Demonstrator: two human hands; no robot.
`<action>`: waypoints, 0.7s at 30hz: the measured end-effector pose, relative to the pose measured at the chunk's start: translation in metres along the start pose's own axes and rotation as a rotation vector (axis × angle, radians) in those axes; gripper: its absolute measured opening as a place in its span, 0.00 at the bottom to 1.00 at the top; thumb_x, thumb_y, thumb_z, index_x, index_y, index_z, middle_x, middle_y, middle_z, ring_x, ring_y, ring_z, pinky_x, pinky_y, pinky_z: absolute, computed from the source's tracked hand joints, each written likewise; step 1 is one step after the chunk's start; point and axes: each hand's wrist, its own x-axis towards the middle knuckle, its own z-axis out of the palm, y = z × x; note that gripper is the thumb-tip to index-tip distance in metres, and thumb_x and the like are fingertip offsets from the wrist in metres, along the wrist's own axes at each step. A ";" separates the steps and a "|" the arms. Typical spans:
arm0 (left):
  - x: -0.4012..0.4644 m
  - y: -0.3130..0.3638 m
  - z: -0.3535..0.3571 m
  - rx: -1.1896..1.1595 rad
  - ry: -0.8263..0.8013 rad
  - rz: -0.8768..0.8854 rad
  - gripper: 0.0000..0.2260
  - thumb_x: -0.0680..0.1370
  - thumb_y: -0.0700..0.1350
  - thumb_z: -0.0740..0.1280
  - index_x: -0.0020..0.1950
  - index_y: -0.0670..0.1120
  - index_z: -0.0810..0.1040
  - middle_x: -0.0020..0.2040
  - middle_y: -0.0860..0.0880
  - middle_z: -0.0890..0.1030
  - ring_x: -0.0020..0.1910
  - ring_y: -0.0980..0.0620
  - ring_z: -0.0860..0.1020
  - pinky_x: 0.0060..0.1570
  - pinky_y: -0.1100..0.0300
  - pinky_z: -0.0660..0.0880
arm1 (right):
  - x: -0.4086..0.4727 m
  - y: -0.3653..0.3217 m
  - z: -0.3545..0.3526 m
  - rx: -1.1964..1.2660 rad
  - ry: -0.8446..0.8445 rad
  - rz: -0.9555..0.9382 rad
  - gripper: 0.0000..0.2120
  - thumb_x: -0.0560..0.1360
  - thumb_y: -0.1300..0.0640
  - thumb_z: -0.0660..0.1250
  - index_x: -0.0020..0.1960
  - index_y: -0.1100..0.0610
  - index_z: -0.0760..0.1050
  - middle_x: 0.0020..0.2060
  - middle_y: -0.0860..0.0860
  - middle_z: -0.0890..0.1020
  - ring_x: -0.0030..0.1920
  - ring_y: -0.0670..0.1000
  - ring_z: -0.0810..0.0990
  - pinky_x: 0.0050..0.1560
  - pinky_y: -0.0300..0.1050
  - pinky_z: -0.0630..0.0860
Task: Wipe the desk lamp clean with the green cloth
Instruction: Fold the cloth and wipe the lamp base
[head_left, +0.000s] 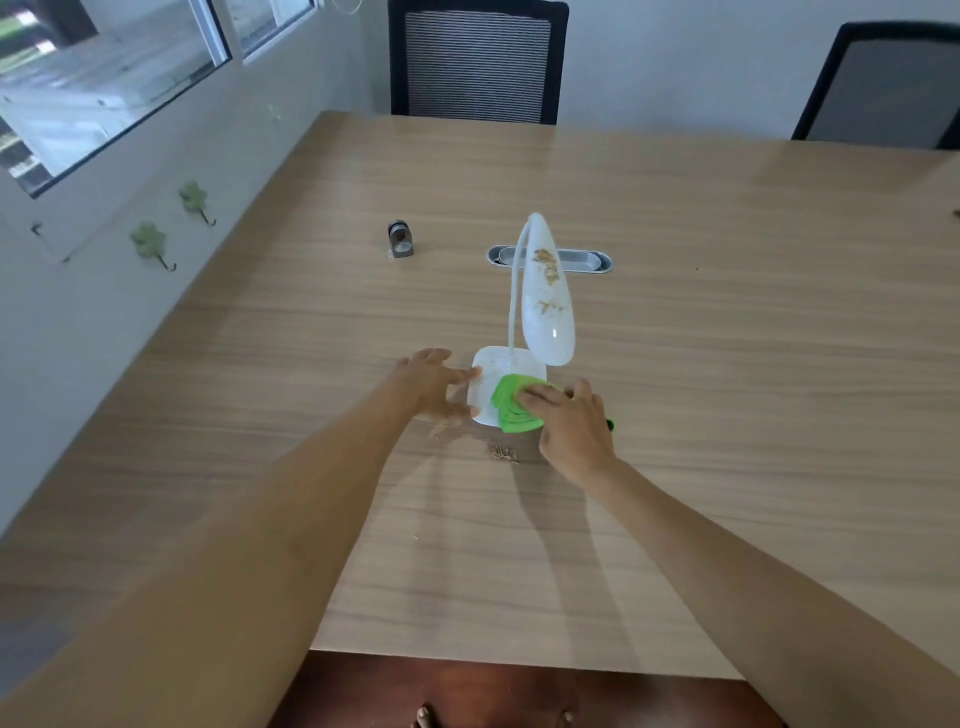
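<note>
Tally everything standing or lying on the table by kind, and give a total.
Desk lamp: 1
Green cloth: 1
Small metal holder: 1
Patches of swept-off crumbs: 1
Total: 4

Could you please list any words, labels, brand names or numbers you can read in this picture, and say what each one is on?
None can be read: no print shows on the white desk lamp, the folded green cloth, the wooden table or the small grey metal object.
</note>
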 end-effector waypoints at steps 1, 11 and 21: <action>0.000 0.001 -0.001 0.002 0.001 0.000 0.33 0.72 0.65 0.64 0.75 0.63 0.55 0.79 0.47 0.52 0.78 0.45 0.48 0.76 0.42 0.51 | -0.006 0.000 0.003 -0.016 0.014 -0.036 0.29 0.65 0.70 0.62 0.61 0.48 0.77 0.62 0.44 0.80 0.50 0.62 0.74 0.49 0.52 0.74; -0.005 0.009 -0.003 -0.100 0.008 -0.050 0.34 0.72 0.61 0.68 0.75 0.60 0.58 0.79 0.46 0.53 0.78 0.45 0.50 0.75 0.45 0.56 | -0.027 0.017 -0.005 0.054 0.156 -0.056 0.26 0.61 0.66 0.59 0.55 0.51 0.81 0.50 0.48 0.85 0.42 0.58 0.76 0.43 0.51 0.78; -0.046 0.004 -0.019 -0.840 -0.128 -0.132 0.20 0.72 0.40 0.71 0.64 0.47 0.78 0.51 0.44 0.78 0.49 0.50 0.75 0.59 0.54 0.75 | 0.000 -0.024 -0.033 0.795 -0.020 0.431 0.05 0.68 0.65 0.63 0.38 0.65 0.77 0.31 0.54 0.73 0.35 0.51 0.70 0.31 0.41 0.63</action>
